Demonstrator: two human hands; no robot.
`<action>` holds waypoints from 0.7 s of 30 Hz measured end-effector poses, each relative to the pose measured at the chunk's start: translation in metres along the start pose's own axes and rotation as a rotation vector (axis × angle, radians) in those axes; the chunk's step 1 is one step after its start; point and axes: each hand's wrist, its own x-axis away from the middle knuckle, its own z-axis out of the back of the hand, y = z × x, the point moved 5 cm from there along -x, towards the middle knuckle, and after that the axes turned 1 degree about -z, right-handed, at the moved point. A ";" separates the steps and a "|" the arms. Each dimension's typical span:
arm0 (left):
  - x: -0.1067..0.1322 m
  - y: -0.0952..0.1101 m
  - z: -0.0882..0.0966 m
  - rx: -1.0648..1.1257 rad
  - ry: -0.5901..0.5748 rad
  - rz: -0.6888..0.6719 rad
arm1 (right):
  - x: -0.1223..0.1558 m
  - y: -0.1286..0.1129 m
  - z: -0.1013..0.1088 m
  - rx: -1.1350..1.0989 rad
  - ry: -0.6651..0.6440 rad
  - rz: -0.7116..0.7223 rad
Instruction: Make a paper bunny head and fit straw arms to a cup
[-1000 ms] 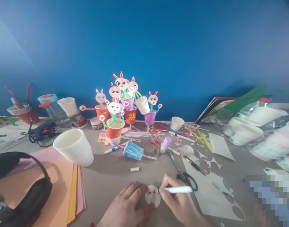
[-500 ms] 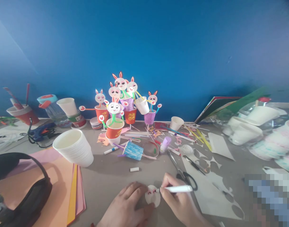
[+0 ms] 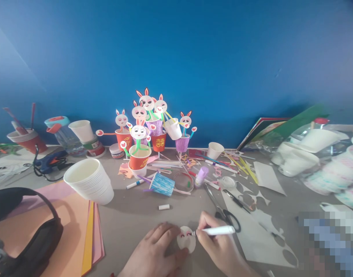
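A small white paper disc (image 3: 188,242) with two dark curved eye marks and pinkish shading lies flat on the grey table. My left hand (image 3: 157,248) rests palm down at its left side, with forefinger and thumb pressing its edge to the table. In my right hand (image 3: 215,240) a white marker (image 3: 219,231) is pinched, its dark tip at the disc's upper right, beside the right eye mark. A loose white marker cap (image 3: 164,207) lies beyond the disc. Black-handled scissors (image 3: 222,209) lie just past my right hand.
Paper-cup rabbit figures (image 3: 138,154) stand near the blue wall, behind a blue-striped cup (image 3: 162,184) on its side. Stacked white cups (image 3: 91,181), coloured paper (image 3: 72,227) and a black headset (image 3: 46,234) are left. Cut paper sheets (image 3: 260,234) and bagged cups (image 3: 300,157) are right.
Both hands, the disc and the marker stay in nearly the same place. The marker tip remains by the right eye mark. The camera view has shifted very slightly.
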 end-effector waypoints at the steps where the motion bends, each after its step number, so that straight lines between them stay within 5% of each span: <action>1: 0.000 0.000 -0.001 0.001 0.001 -0.004 | 0.000 0.000 0.000 -0.002 -0.001 0.004; 21: -0.003 -0.001 0.003 -0.015 0.008 0.019 | 0.002 0.001 -0.001 -0.060 -0.010 -0.019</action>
